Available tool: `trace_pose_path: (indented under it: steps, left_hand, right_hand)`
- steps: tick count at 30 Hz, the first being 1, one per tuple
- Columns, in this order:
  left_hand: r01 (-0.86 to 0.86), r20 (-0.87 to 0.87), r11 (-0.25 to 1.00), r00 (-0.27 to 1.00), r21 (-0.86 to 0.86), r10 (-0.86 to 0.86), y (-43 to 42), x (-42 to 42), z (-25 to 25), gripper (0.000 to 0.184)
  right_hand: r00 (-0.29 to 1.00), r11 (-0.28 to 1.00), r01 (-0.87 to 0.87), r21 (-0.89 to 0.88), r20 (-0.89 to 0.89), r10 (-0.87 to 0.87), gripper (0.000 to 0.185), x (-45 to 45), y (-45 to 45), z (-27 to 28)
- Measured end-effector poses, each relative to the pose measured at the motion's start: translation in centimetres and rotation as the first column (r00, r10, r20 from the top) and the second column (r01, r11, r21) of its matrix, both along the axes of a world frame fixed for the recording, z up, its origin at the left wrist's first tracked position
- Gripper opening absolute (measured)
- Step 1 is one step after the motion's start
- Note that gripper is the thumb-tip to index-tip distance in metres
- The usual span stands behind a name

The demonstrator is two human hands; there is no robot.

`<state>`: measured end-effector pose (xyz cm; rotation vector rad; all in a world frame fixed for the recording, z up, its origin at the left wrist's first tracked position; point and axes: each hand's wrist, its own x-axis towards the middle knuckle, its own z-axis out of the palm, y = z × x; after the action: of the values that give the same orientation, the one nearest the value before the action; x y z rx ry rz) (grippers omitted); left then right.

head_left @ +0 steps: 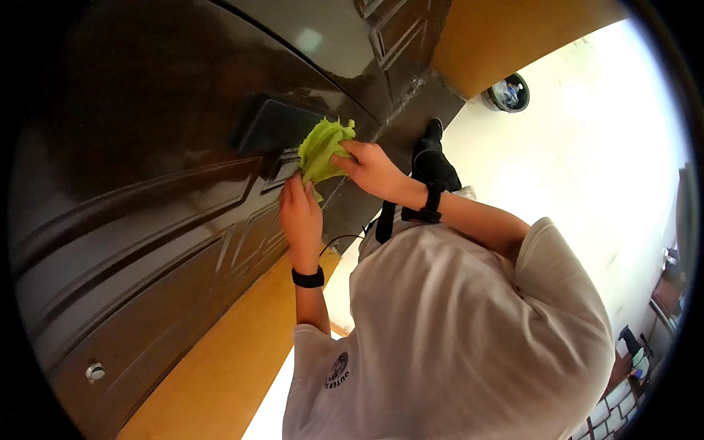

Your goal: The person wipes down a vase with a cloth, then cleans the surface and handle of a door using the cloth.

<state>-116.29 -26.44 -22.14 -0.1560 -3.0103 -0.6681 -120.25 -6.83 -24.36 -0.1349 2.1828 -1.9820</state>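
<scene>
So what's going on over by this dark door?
Someone is handling a green cloth in front of the dark door. Their right hand grips it, while the left hand is at its lower edge. The cloth is bunched up, beside the door's black panel.

Pale short-slv T-shirt [469, 323] w/ dark round print [339, 367] (lettering incl. "OUTER"), blk wristbands [308, 278] L & R, blk trousers [434, 169], dark shoe [434, 130].

Cloth [320, 152] — green; door [169, 139] — dark brown.

"OUTER" [338, 380] on pale shirt [469, 323]
</scene>
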Motion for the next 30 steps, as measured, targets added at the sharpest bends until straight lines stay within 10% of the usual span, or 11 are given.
trace_pose_path:
  steps: [6,9,13,18,24,27,30]
  left_hand:
    - [-0.115,-0.163,0.980,0.976,0.161,0.142,1.7,1.8,1.3,0.030]
    - [-0.317,0.081,0.844,0.946,0.432,0.313,1.3,3.7,1.2,0.033]
    - [-0.360,0.365,-0.062,0.908,0.931,0.205,-1.8,7.0,0.5,0.036]
    - [-0.444,0.443,-0.685,0.875,0.578,-0.194,-1.9,7.6,3.6,0.039]
    - [-0.385,0.466,-0.549,0.885,0.742,0.009,-1.4,10.9,1.6,0.025]
    - [-0.255,0.383,-0.381,0.870,0.889,0.311,-1.5,10.6,3.6,0.013]
    - [-0.201,0.241,-0.132,0.808,0.971,0.538,-1.1,9.5,6.5,0.004]
  right_hand:
    - [0.957,0.982,-0.173,0.079,-0.221,0.186,0.018,1.4,0.5,4.2]
    - [0.874,0.946,-0.274,0.172,-0.367,0.320,0.021,2.3,-0.5,3.4]
    - [0.666,0.905,-0.301,0.301,-0.613,0.425,0.038,3.4,-0.6,4.0]
    - [0.499,0.763,-0.468,0.446,-0.579,0.645,0.029,3.5,-0.2,4.6]
    - [0.441,0.834,-0.517,0.192,-0.775,0.452,0.028,2.9,-2.0,5.9]
    - [0.830,0.877,-0.460,-0.138,-0.419,0.369,0.025,3.6,-3.2,7.0]
    - [0.899,0.887,-0.438,-0.146,-0.064,0.434,0.013,2.5,-3.1,8.1]
